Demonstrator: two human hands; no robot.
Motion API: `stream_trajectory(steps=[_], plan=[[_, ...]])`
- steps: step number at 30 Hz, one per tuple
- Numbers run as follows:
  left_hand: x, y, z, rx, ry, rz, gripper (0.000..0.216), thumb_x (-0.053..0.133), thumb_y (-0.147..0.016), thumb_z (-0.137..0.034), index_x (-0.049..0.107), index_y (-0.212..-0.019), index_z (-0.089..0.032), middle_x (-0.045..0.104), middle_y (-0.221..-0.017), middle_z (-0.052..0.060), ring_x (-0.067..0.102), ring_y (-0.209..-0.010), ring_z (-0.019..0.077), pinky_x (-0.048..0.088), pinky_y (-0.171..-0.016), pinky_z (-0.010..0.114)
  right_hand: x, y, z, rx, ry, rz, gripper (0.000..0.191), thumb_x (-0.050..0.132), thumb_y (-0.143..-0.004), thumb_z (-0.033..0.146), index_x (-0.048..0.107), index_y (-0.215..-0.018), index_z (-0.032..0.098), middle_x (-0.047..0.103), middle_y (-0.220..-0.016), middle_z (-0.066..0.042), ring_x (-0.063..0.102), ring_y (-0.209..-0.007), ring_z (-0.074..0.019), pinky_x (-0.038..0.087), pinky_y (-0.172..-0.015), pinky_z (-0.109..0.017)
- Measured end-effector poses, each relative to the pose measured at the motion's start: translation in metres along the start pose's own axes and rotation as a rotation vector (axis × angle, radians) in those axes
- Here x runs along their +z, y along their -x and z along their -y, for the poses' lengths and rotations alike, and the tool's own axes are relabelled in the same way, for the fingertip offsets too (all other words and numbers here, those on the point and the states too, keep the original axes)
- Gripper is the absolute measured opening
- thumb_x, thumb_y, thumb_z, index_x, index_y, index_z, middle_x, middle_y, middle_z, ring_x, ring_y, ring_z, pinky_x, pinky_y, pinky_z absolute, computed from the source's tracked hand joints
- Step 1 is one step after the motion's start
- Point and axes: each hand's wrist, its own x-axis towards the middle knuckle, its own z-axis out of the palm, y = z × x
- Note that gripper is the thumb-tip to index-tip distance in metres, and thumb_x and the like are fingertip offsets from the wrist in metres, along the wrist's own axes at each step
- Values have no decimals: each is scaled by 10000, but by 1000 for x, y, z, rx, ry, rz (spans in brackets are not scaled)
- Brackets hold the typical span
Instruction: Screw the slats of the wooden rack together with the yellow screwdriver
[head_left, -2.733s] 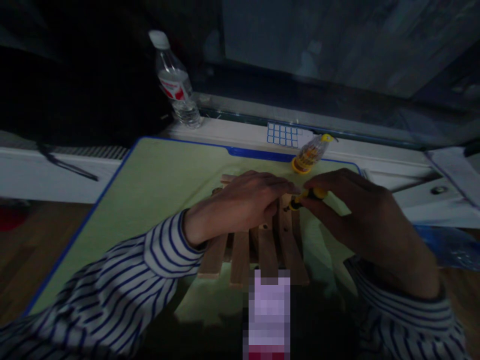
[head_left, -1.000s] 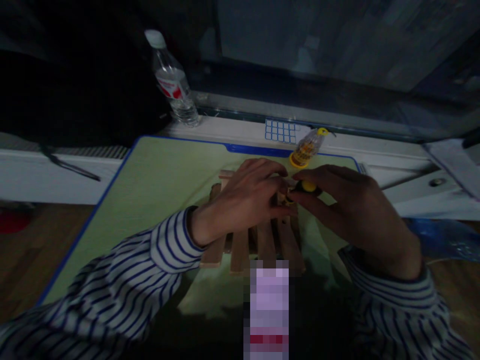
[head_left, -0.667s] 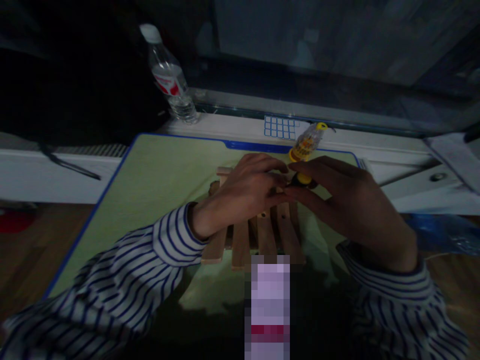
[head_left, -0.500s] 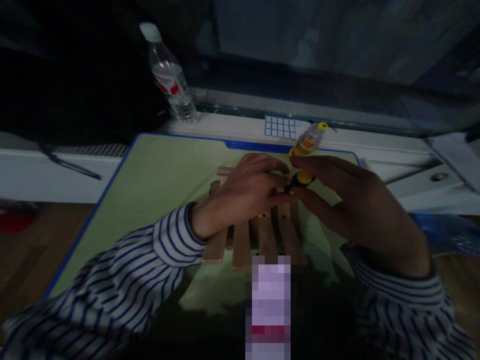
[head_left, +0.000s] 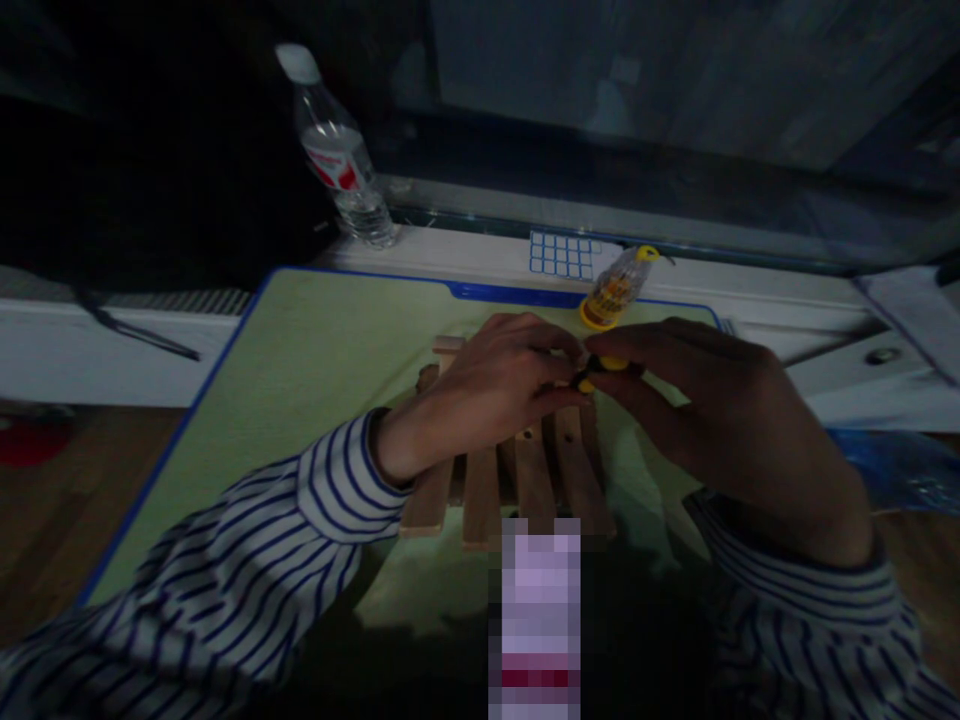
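Observation:
In my right hand [head_left: 720, 420], thumb and fingers pinch the short black-and-yellow handle of a screwdriver [head_left: 616, 364]. Its tip points left and is hidden behind my left fingers. My left hand [head_left: 502, 370] lies over the far part of a small slatted wooden piece [head_left: 480, 490], fingers curled and thumb close to the front of the screwdriver. What those fingers hold is hidden. Dark round holes or screw heads show in two of the slats, whose near ends stick out toward me.
The wood rests on a pale green board table [head_left: 315, 340] with a blue edge. Beyond it stand a clear yellow-capped container [head_left: 619, 290] of small pieces, a blue-gridded sheet [head_left: 562, 256] and a water bottle [head_left: 337, 160] on the white sill. Blue plastic [head_left: 900, 465] lies at right.
My right hand has moved slightly right and down, and the screwdriver handle has tilted so its end faces less toward me. My left hand stays nearly still.

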Motion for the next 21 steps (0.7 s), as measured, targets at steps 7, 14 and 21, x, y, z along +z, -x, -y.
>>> stream_trajectory(steps=[7, 14, 21], plan=[[2, 2, 0, -7, 2, 18, 178, 583, -905, -284, 700, -1029, -234, 640, -1146, 44, 545, -1096, 216, 382, -949, 405, 0, -2, 0, -6, 57, -3, 187, 558, -911, 283, 621, -1045, 169, 719, -973, -72, 669, -881, -206, 515, -768, -341], [4, 1, -1, -38, -24, -5, 246, 668, -834, -377, 699, -1012, -210, 657, -1111, 46, 565, -1061, 236, 387, -936, 418, 1, 0, -2, -12, 71, -8, 193, 567, -904, 287, 617, -1040, 160, 714, -947, -76, 663, -883, -219, 519, -766, -353], [5, 1, 2, -4, -12, -61, 192, 653, -850, -356, 717, -919, -189, 670, -1031, 50, 590, -994, 214, 405, -884, 380, 5, -1, 1, -12, 41, -16, 281, 538, -919, 285, 601, -1149, 136, 698, -1074, -107, 656, -960, -219, 536, -822, -359]])
